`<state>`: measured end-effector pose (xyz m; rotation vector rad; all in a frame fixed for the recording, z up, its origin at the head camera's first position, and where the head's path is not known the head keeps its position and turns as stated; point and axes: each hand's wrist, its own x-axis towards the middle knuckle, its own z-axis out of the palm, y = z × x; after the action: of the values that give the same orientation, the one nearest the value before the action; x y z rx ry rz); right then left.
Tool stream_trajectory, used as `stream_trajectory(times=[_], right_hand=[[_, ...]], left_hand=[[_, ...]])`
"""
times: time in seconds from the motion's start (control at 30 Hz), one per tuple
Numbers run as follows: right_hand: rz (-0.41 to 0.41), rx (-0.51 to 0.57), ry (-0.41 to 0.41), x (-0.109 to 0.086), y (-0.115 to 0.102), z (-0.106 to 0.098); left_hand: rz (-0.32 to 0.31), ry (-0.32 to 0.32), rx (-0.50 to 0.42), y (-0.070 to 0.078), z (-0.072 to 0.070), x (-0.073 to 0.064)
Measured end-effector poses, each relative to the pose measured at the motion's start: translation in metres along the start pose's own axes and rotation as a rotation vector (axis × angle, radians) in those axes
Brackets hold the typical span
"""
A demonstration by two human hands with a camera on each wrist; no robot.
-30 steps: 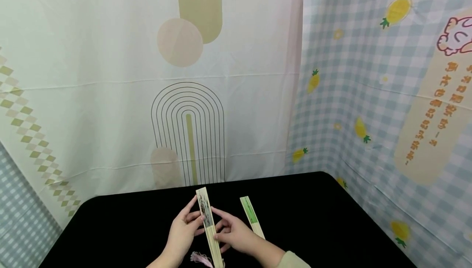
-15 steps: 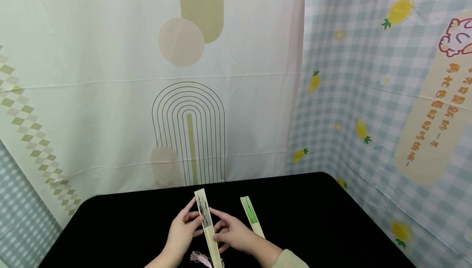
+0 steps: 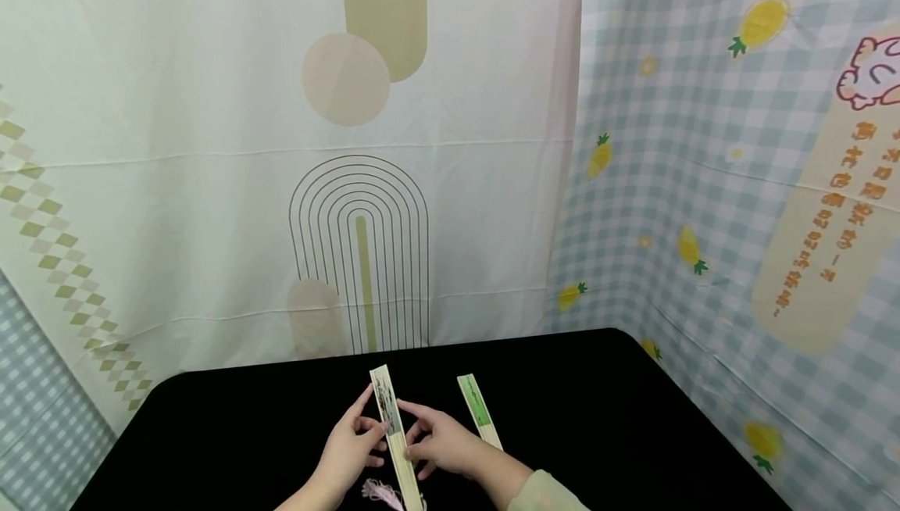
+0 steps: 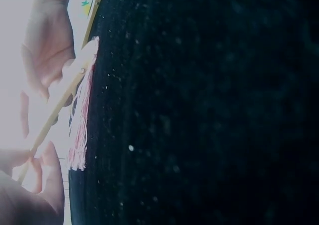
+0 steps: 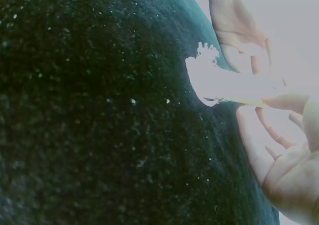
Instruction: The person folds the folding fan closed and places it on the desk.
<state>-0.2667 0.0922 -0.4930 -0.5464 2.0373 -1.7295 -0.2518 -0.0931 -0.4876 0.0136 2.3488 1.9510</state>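
Observation:
A closed folding fan [image 3: 396,448] stands tilted between both hands in the head view, pale ribs below and a grey printed section above. Along its left edge, my left hand [image 3: 343,448] holds it with the thumb on the printed part and the index finger near the top. My right hand [image 3: 450,442] pinches the opposite edge lower down, index finger stretched upward. From the fan's lower end hangs a pink tassel [image 3: 382,493], also in the left wrist view as a long pink tassel [image 4: 82,130]. Glare washes out much of the fan [image 5: 239,88] in the right wrist view.
A second closed fan [image 3: 476,405], with a green printed section, lies on the black table [image 3: 576,417] behind my right forearm, which hides its lower end. Behind the table hangs a white patterned curtain [image 3: 211,245]; a checked curtain [image 3: 619,214] with pineapples is at the right.
The fan and both hands have shifted slightly left, and the fan's top sits a little lower. Both hands keep their hold. The green fan has stayed where it was.

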Motion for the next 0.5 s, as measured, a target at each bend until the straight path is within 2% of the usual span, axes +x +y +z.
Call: stream_trajectory(times=[0.23, 0.5], right_hand=[[0.026, -0.057, -0.001, 0.0021, 0.002, -0.0018], [0.047, -0.162, 0.0, 0.0046, 0.0056, -0.0043]], left_hand=[[-0.024, -0.068, 0.011, -0.0024, 0.0004, -0.0022], [-0.105, -0.108, 0.034, -0.0061, 0.0007, -0.0026]])
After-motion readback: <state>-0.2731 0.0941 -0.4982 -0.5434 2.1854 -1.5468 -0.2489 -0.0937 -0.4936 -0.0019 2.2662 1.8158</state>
